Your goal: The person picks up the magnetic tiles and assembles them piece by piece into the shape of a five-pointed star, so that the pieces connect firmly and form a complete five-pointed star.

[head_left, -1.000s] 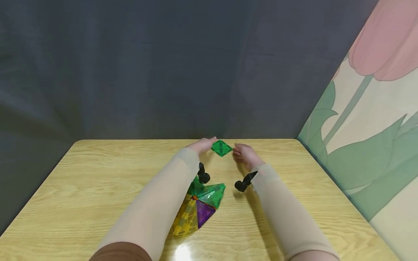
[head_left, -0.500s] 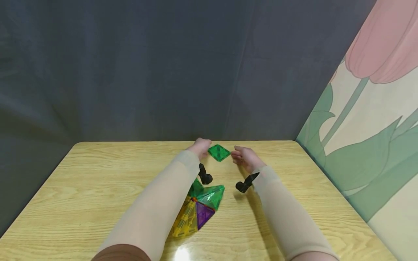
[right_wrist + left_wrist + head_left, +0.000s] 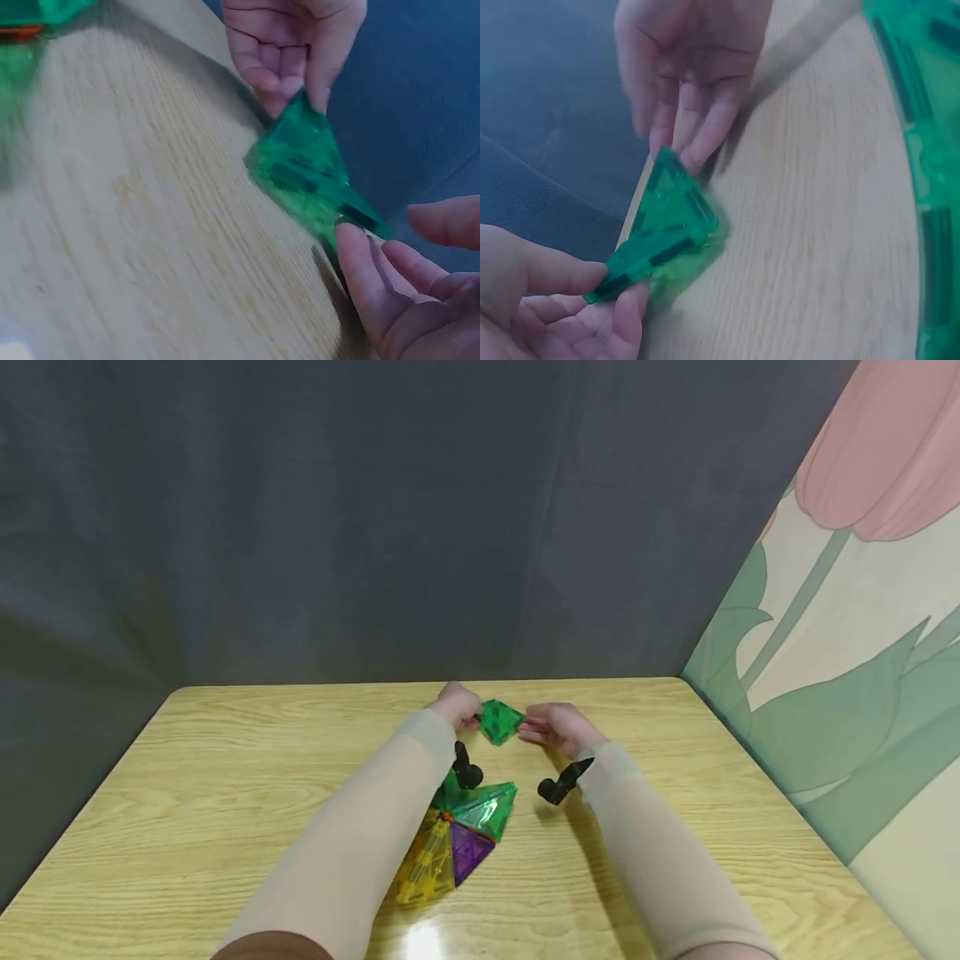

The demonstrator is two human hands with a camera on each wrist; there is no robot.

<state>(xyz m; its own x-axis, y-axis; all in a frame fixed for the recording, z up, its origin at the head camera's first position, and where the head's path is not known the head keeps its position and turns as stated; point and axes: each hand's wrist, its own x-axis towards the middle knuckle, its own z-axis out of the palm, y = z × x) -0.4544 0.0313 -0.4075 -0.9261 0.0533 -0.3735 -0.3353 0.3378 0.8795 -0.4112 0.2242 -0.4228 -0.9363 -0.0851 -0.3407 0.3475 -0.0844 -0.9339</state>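
Two joined green triangular magnetic tiles (image 3: pixel 498 722) form a diamond near the far edge of the table. My left hand (image 3: pixel 457 703) pinches one corner between thumb and fingers, clearest in the left wrist view, where the tiles (image 3: pixel 667 210) look bent along their seam. At the opposite corner, the fingertips of my right hand (image 3: pixel 558 727) touch or almost touch the tile. Its thumb (image 3: pixel 446 221) stands apart from the tile in the right wrist view. Whether the diamond rests on the table I cannot tell.
Nearer me on the wooden table (image 3: pixel 225 793) lies a group of joined magnetic tiles: green (image 3: pixel 487 810), purple (image 3: pixel 468 852) and yellow (image 3: pixel 427 868). My left forearm partly covers it. A dark curtain (image 3: pixel 360 527) hangs behind; a flowered wall (image 3: pixel 847 693) borders the right side.
Both hands and the green diamond have come slightly nearer to me, the diamond also shifting left. It has turned and tilted, and the left hand has rolled over so its fingers point lower.
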